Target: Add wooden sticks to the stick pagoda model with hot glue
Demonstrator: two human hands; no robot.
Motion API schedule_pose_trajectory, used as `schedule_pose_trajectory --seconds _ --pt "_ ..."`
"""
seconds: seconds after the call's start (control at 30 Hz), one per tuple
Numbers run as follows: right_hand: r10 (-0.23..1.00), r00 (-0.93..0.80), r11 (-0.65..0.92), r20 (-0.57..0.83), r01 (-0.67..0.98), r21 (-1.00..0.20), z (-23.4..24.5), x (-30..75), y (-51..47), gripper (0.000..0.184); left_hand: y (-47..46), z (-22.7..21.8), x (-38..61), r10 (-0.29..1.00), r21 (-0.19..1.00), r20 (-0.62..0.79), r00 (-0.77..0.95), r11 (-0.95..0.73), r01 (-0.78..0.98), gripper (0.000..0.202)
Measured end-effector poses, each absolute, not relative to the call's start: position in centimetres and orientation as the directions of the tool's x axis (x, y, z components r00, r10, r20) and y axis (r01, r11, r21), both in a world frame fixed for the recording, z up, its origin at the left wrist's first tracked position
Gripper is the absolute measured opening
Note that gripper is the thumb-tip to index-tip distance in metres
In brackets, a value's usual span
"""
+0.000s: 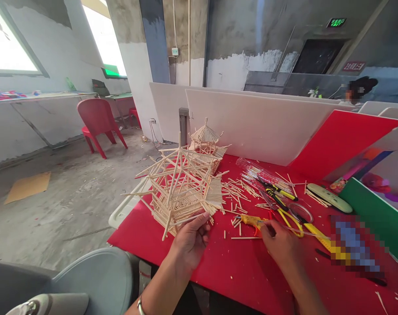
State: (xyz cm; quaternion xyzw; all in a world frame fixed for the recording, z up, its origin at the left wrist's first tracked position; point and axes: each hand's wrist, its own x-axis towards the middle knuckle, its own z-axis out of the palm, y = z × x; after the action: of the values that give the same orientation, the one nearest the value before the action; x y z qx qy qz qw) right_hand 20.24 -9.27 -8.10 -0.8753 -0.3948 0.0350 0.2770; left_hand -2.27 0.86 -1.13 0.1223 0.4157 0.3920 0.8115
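My left hand (191, 239) is closed, thumb and fingers pinching what looks like a thin wooden stick at the near side of a stick-built pavilion frame (177, 183). That frame has an open roof of slanting sticks rising to an upright post, above a slatted base. Behind it stands a smaller pavilion (205, 136) with a closed, slatted roof. To the right, my right hand (280, 243) is closed at the back end of a yellow hot glue gun (251, 222), which points left at the table. The grip is partly hidden by my fingers.
Loose sticks (233, 192) are strewn over the red tabletop (231, 280). Pliers (277, 192), yellow-handled scissors (292, 223) and a green case (330, 197) lie to the right. White panels (251, 122) stand behind; a co-worker's head shows beyond. A grey stool (93, 280) is lower left.
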Motion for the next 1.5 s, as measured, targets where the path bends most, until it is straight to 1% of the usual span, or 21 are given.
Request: schedule_pose_trajectory --seconds 0.03,0.07,0.17,0.37,0.5,0.63,0.7,0.83,0.9,0.97,1.03,1.1,1.17,1.23,1.27,1.33,1.37,1.4,1.43,1.5 --pt "0.725 0.677 -0.545 0.126 0.675 -0.497 -9.0 21.4 -9.7 0.022 0.9 -1.1 -2.3 0.739 0.529 -0.577 0.347 0.663 -0.530 0.014" --pt "0.738 0.670 -0.546 0.079 0.663 -0.512 -9.8 22.4 -10.1 0.020 0.9 -1.1 -2.3 0.740 0.533 -0.576 0.348 0.663 -0.526 0.015" --pt "0.746 0.666 -0.566 -0.022 0.615 -0.549 -11.4 23.8 -10.2 0.022 1.0 -1.1 -2.3 0.746 0.538 -0.568 0.347 0.656 -0.529 0.015" --pt "0.738 0.666 -0.601 -0.114 0.571 -0.560 -11.8 24.1 -9.1 0.030 0.9 -1.3 -2.6 0.750 0.529 -0.546 0.373 0.654 -0.541 0.018" --pt "0.772 0.611 -0.569 -0.178 0.537 -0.623 -11.7 24.5 -9.1 0.024 0.9 -1.5 -2.6 0.761 0.537 -0.525 0.382 0.644 -0.545 0.021" --pt "0.800 0.562 -0.525 -0.210 0.486 -0.699 -11.4 24.6 -9.4 0.025 1.0 -1.7 -2.5 0.759 0.540 -0.521 0.390 0.647 -0.539 0.020" --pt "0.795 0.569 -0.521 -0.212 0.459 -0.720 -11.2 24.4 -9.5 0.027 1.0 -1.8 -2.5 0.761 0.547 -0.522 0.385 0.645 -0.534 0.018" --pt "0.767 0.601 -0.522 -0.225 0.380 -0.763 -10.8 23.6 -9.7 0.021 1.0 -1.9 -2.7 0.771 0.560 -0.515 0.375 0.634 -0.533 0.018" --pt "0.753 0.624 -0.503 -0.209 0.342 -0.794 -10.5 23.2 -9.9 0.024 0.9 -1.9 -2.8 0.774 0.558 -0.512 0.374 0.630 -0.541 0.019" --pt "0.732 0.663 -0.451 -0.156 0.300 -0.841 -9.9 22.8 -10.3 0.029 0.9 -1.9 -3.0 0.774 0.552 -0.508 0.377 0.629 -0.548 0.020" --pt "0.707 0.703 -0.360 -0.081 0.259 -0.896 -8.8 22.3 -10.8 0.035 0.9 -1.9 -3.0 0.776 0.550 -0.502 0.382 0.627 -0.551 0.021" --pt "0.698 0.716 -0.235 0.016 0.250 -0.939 -7.3 21.9 -11.3 0.031 0.9 -1.9 -3.0 0.778 0.555 -0.501 0.378 0.625 -0.549 0.021" --pt "0.694 0.703 -0.085 0.155 0.294 -0.952 -5.4 21.1 -11.6 0.023 0.9 -1.8 -3.0 0.776 0.563 -0.512 0.370 0.628 -0.538 0.020" --pt "0.703 0.648 0.047 0.293 0.369 -0.928 -3.3 19.9 -11.6 0.025 0.9 -1.8 -3.0 0.770 0.566 -0.523 0.365 0.634 -0.526 0.019" --pt "0.710 0.619 0.076 0.336 0.407 -0.910 -2.2 19.1 -11.4 0.028 0.9 -1.9 -3.0 0.769 0.567 -0.526 0.364 0.636 -0.524 0.019" --pt "0.682 0.598 0.075 0.420 0.515 -0.854 -0.2 17.3 -10.9 0.034 0.9 -1.9 -3.0 0.772 0.568 -0.523 0.362 0.632 -0.527 0.019" --pt "0.672 0.589 0.030 0.449 0.585 -0.811 0.6 16.4 -10.6 0.036 0.9 -2.0 -3.1 0.772 0.569 -0.523 0.362 0.632 -0.527 0.019" --pt "0.668 0.573 -0.045 0.474 0.667 -0.743 1.3 15.5 -10.1 0.035 0.9 -2.0 -3.1 0.772 0.569 -0.524 0.359 0.631 -0.527 0.019" --pt "0.662 0.551 -0.122 0.508 0.748 -0.653 1.8 14.7 -9.6 0.037 0.8 -2.0 -3.1 0.772 0.569 -0.526 0.356 0.631 -0.528 0.019" --pt "0.613 0.456 -0.193 0.645 0.879 -0.437 2.5 13.7 -8.5 0.041 0.8 -1.9 -3.2 0.775 0.570 -0.525 0.352 0.627 -0.530 0.018"
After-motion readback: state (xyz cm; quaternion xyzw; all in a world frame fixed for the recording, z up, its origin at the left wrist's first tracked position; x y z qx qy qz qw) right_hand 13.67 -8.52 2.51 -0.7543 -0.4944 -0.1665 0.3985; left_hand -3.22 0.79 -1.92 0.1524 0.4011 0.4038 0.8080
